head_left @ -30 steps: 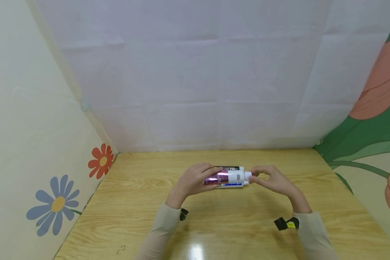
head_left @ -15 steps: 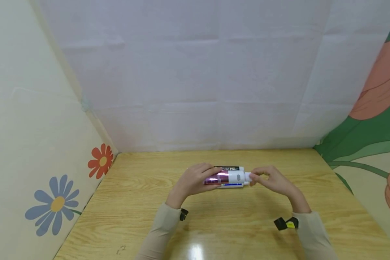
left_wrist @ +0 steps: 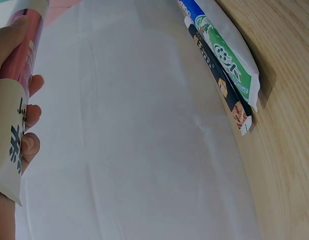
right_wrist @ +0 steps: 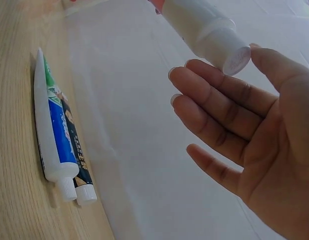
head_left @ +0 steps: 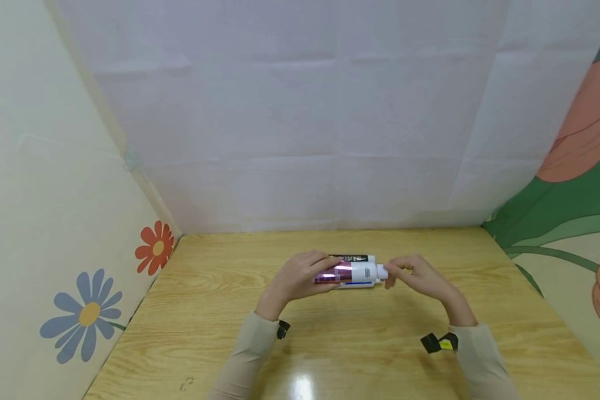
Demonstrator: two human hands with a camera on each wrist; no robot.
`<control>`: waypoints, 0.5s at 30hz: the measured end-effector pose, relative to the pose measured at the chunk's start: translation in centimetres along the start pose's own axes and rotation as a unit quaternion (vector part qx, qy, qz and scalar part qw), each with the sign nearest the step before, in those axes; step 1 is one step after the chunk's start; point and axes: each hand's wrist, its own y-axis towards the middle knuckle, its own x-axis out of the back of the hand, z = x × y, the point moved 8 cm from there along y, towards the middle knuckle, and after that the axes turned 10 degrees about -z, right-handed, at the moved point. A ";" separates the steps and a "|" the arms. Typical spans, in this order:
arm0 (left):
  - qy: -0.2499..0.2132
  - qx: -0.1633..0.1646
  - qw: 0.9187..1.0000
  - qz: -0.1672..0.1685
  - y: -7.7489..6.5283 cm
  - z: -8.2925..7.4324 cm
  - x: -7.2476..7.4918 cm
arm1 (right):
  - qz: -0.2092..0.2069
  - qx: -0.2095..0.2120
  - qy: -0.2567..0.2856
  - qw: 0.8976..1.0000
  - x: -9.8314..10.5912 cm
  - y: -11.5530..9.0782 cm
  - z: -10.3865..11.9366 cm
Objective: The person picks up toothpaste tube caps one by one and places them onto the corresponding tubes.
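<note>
A pink and white toothpaste tube [head_left: 363,273] lies level above the table, its capped end pointing right. My left hand [head_left: 297,275] grips its body, with the fingers wrapped round the pink part [left_wrist: 20,60] in the left wrist view. At the other end my right hand [head_left: 422,276] pinches the white cap [right_wrist: 234,56] between thumb and forefinger, while the other fingers are loosely bent. The cap sits on the tube. Beneath it, partly hidden in the head view, lie a black toothpaste tube [head_left: 355,258] and a white, blue and green toothpaste tube [head_left: 358,285].
The two other tubes lie side by side on the wooden table [head_left: 350,344]. A white cloth [head_left: 330,139] hangs behind the table. Flower-patterned panels flank it, left [head_left: 55,166] and right [head_left: 580,266]. Each wrist wears a black strap device.
The right hand's thumb and fingers have shifted slightly round the cap, closing and turning a little. The left hand and the tube have stayed in place.
</note>
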 end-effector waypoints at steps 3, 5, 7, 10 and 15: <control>0.001 0.001 1.000 0.001 0.0 0.0 0.0 | 0.003 0.004 0.004 1.000 -0.1 0.0 0.1; 0.003 0.002 1.000 0.003 -0.1 0.0 -0.1 | 0.003 0.003 0.005 1.000 -0.1 0.0 0.1; 0.003 0.002 1.000 0.004 -0.1 0.0 -0.1 | 0.003 0.001 0.003 1.000 0.0 0.0 0.1; 0.004 0.003 1.000 0.004 -0.1 0.0 -0.1 | 0.004 -0.005 0.001 1.000 0.0 0.0 0.0; 0.002 0.004 1.000 0.000 -0.1 0.0 -0.1 | 0.005 -0.008 0.001 1.000 -0.1 -0.1 0.0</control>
